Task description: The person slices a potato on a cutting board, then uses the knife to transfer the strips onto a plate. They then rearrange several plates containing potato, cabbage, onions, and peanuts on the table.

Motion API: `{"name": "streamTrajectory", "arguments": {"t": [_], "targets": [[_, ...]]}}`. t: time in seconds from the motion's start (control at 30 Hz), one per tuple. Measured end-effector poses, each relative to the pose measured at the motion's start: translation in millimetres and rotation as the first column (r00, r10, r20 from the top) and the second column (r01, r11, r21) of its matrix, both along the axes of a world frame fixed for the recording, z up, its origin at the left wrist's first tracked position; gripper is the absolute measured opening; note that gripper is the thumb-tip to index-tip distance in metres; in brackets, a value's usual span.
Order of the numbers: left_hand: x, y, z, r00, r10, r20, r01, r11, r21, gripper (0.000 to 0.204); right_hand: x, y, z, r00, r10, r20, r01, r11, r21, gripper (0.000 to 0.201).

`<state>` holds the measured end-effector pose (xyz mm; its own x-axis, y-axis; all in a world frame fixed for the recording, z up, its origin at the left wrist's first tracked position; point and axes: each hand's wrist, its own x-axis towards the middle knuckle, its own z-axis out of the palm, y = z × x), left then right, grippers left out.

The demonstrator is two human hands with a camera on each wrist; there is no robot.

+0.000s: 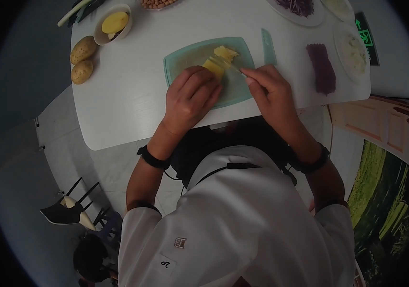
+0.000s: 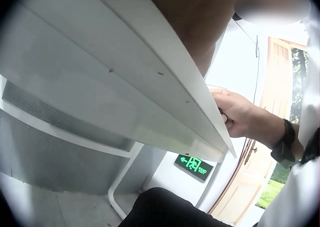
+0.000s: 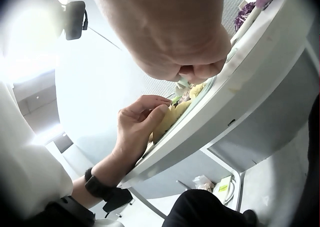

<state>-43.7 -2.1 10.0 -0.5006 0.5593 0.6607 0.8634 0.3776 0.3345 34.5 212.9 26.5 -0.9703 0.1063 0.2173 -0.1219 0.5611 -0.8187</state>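
Head view dim, edges dark + warped; R-wrist view: glare upper L.

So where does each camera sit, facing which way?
Head: worn on the head, facing down at the cutting board; left grip, right grip, forearms and shirt show.
Left wrist: on that wrist, facing rightward under the tabletop; right grip and knee show.
Right wrist: on that wrist, facing leftward along the tabletop; left grip and right grip show.
Head and left wrist share the exit sign.

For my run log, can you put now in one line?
left hand: holds potato | right hand: grips knife | pieces: on board
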Motion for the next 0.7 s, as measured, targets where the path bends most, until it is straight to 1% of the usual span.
{"name": "streamTrajectory", "arguments": {"t": [0.2, 0.27, 0.3, 0.37, 0.4, 0.47, 0.5, 0.57, 0.7], "targets": [[-1.0, 0.5, -1.4, 1.000, 0.001, 0.028, 0.000, 0.999, -0.034, 0.023, -0.8, -3.0, -0.7, 0.998, 0.053, 0.024, -0.055, 0.998, 0.045, 0.024], [-1.5, 1.8, -2.9, 1.000, 0.007, 0.028, -0.006, 0.999, -0.042, 0.023, -2.9, -2.8, -2.4, 0.996, 0.072, 0.048, -0.076, 0.992, 0.099, 0.023], [-1.3, 2.3, -2.7, 0.999, 0.012, 0.037, -0.010, 0.999, -0.044, 0.023, -3.2, -3.5, -2.9, 0.996, 0.074, 0.052, -0.079, 0.992, 0.098, 0.023], [-1.8, 1.7, -3.9, 0.999, 0.021, 0.050, -0.018, 0.999, -0.046, 0.023, -4.0, -4.8, -3.9, 0.998, 0.043, 0.050, -0.050, 0.985, 0.167, 0.022], [-2.6, 1.5, -5.4, 0.998, 0.015, 0.066, -0.012, 0.999, -0.044, 0.025, -4.3, -5.4, -5.2, 0.997, 0.045, 0.055, -0.054, 0.985, 0.167, 0.022], [-2.2, 1.7, -7.2, 0.996, 0.008, 0.088, -0.004, 0.999, -0.041, 0.027, -4.4, -6.0, -7.8, 0.998, 0.053, 0.020, -0.056, 0.967, 0.250, 0.023], [-2.7, 1.4, -7.4, 0.996, 0.006, 0.090, -0.003, 0.999, -0.040, 0.027, -5.4, -6.1, -8.4, 0.998, 0.053, 0.024, -0.058, 0.966, 0.251, 0.023], [-3.2, 1.1, -7.6, 0.996, 0.008, 0.092, -0.004, 0.999, -0.041, 0.027, -7.7, -6.4, -9.5, 1.000, 0.006, -0.002, -0.006, 0.985, 0.174, 0.022], [-3.0, 2.3, -8.5, 0.998, 0.021, 0.064, -0.017, 0.998, -0.053, 0.024, -0.3, -4.8, -6.8, 0.999, 0.035, -0.023, -0.031, 0.987, 0.155, 0.025]]}}
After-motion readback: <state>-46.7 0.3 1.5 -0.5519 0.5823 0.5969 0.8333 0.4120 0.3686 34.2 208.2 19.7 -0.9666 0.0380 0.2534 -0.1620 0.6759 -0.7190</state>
